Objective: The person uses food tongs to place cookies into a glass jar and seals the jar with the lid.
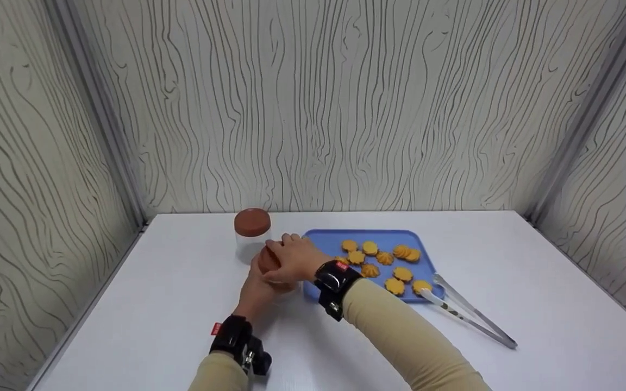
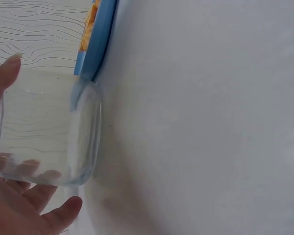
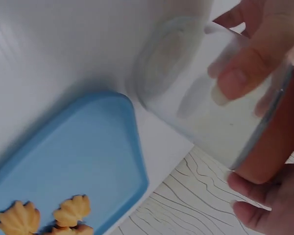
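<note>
My left hand (image 1: 256, 293) grips the body of a clear jar (image 3: 196, 117), its thumb on one side and fingers spread round the other. From above, my right hand (image 1: 298, 258) holds the jar's reddish-brown lid (image 3: 272, 142), fingers curled over its edge. The lid sits at the jar's mouth in the right wrist view. No contents show through the clear wall in the left wrist view. In the head view the hands cover much of the jar, which stands beside the left edge of a blue tray (image 1: 324, 237).
Behind the hands stands a second clear jar with a reddish-brown lid (image 1: 252, 222). Several yellow cookies (image 1: 385, 258) lie on the tray. Metal tongs (image 1: 481, 320) rest with their tips over the tray's right front corner. A patterned wall (image 1: 313, 108) rises behind the white table (image 1: 171, 304).
</note>
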`<state>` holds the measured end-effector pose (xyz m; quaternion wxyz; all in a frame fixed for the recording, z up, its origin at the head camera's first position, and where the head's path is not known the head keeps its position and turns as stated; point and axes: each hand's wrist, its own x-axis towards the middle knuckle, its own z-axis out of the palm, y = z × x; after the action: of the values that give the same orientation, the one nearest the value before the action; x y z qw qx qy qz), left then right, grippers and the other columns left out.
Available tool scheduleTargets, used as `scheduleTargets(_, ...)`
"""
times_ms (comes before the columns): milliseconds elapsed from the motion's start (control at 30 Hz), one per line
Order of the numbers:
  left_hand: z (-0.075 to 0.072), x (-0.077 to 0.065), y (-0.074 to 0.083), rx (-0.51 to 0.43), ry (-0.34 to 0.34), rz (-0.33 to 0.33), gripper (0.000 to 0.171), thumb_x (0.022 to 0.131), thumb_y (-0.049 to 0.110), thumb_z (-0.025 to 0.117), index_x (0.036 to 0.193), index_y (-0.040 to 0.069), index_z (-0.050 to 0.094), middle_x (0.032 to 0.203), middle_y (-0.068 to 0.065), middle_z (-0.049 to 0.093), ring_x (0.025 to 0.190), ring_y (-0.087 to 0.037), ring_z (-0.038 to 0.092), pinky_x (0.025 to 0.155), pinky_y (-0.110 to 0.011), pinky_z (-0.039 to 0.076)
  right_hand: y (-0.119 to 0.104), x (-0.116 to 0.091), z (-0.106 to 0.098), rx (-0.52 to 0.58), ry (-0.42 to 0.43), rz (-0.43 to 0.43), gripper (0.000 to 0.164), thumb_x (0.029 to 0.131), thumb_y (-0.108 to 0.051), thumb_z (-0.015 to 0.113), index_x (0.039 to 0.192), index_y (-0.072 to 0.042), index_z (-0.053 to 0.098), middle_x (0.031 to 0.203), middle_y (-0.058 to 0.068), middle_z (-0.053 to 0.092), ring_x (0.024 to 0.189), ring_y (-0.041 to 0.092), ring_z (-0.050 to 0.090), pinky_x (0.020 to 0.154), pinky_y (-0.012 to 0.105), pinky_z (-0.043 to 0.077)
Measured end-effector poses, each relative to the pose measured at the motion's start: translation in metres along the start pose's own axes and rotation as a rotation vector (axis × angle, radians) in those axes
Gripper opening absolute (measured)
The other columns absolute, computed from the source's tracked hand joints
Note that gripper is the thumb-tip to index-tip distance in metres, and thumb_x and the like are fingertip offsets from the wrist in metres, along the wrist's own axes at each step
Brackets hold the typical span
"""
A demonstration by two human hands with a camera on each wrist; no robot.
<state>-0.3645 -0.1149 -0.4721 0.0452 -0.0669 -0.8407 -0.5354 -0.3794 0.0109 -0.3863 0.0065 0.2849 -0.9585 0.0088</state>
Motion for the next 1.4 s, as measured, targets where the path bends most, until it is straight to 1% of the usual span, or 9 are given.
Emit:
scheduleTargets(233,0.001,0.000,-0.001,-0.143,-0.043,-0.021,0.103,0.077,0.012,0.082,0.150,-0.004,0.011,0.151,-0.025,0.029,0.135,-0.037,0.035,0.110,-0.050,0.031,-0.005,0.008,-0.012,-0.026,-0.131,0.029,0.074,0.085,-0.052,0.061,0.150,-0.025,0.039,0.134,0.016,0.050,0.113,0.026,0.051,0.089,0.037,0.046)
scheduleTargets(500,0.000,0.002,0.000,-0.142,-0.109,-0.001,0.105,0.076,0.018,0.083,0.148,-0.001,0.010,0.148,-0.020,0.037,0.130,-0.032,0.041,0.111,-0.051,0.030,-0.007,0.012,-0.023,0.011,-0.240,0.016,0.078,0.075,-0.029,0.076,0.145,-0.032,0.043,0.130,0.011,0.051,0.098,0.020,0.052,0.077,0.033,0.048)
scheduleTargets(633,-0.001,0.003,0.001,-0.156,-0.124,0.013,0.109,0.076,0.021,0.084,0.150,0.001,0.007,0.150,-0.018,0.035,0.132,-0.031,0.040,0.111,-0.051,0.030,-0.004,0.013,-0.022,-0.008,-0.242,-0.014,0.076,0.074,-0.029,0.077,0.143,-0.035,0.045,0.122,0.007,0.051,0.095,0.019,0.051,0.075,0.033,0.049)
scheduleTargets(867,-0.004,0.001,-0.004,-0.200,-0.132,0.065,0.104,0.076,0.011,0.082,0.152,0.000,0.010,0.152,-0.020,0.030,0.134,-0.034,0.036,0.111,-0.052,0.027,-0.006,0.017,-0.017,-0.016,-0.204,-0.064,0.058,0.082,-0.057,0.070,0.132,-0.032,0.052,0.116,0.006,0.053,0.097,0.020,0.054,0.078,0.034,0.049)
scheduleTargets(1000,-0.003,0.000,-0.009,-0.201,-0.144,0.095,0.106,0.075,0.011,0.082,0.152,0.001,0.010,0.153,-0.019,0.027,0.134,-0.034,0.035,0.112,-0.053,0.026,-0.010,0.019,-0.013,-0.028,-0.196,-0.114,0.041,0.085,-0.051,0.070,0.115,-0.028,0.055,0.100,-0.001,0.049,0.090,0.016,0.050,0.072,0.029,0.046)
scheduleTargets(1133,-0.003,0.001,-0.010,-0.185,-0.146,0.131,0.106,0.075,0.011,0.083,0.152,0.003,0.010,0.153,-0.017,0.026,0.135,-0.033,0.034,0.112,-0.054,0.024,-0.013,0.019,-0.012,-0.022,-0.201,-0.119,0.033,0.087,-0.042,0.070,0.113,-0.027,0.055,0.096,-0.004,0.046,0.089,0.015,0.046,0.070,0.028,0.043)
scheduleTargets(1233,-0.003,0.002,-0.010,-0.175,-0.140,0.144,0.106,0.075,0.011,0.083,0.151,0.002,0.010,0.154,-0.018,0.026,0.136,-0.033,0.033,0.113,-0.054,0.022,-0.015,0.018,-0.013,-0.017,-0.206,-0.094,0.038,0.088,-0.039,0.070,0.120,-0.025,0.055,0.102,-0.002,0.049,0.097,0.017,0.050,0.075,0.030,0.047)
scheduleTargets(1333,-0.003,0.002,-0.008,-0.163,-0.132,0.118,0.107,0.075,0.012,0.083,0.152,0.001,0.009,0.155,-0.018,0.026,0.138,-0.033,0.032,0.114,-0.053,0.021,-0.016,0.018,-0.015,-0.016,-0.220,-0.056,0.058,0.088,-0.038,0.069,0.140,-0.022,0.048,0.126,0.001,0.052,0.121,0.026,0.049,0.093,0.037,0.048)
scheduleTargets(1400,-0.002,0.001,-0.007,-0.164,-0.128,0.092,0.107,0.075,0.012,0.083,0.151,-0.001,0.008,0.154,-0.020,0.027,0.137,-0.034,0.033,0.113,-0.054,0.022,-0.015,0.017,-0.015,-0.001,-0.234,-0.024,0.071,0.088,-0.039,0.068,0.150,-0.021,0.038,0.144,0.004,0.044,0.134,0.033,0.039,0.103,0.042,0.041)
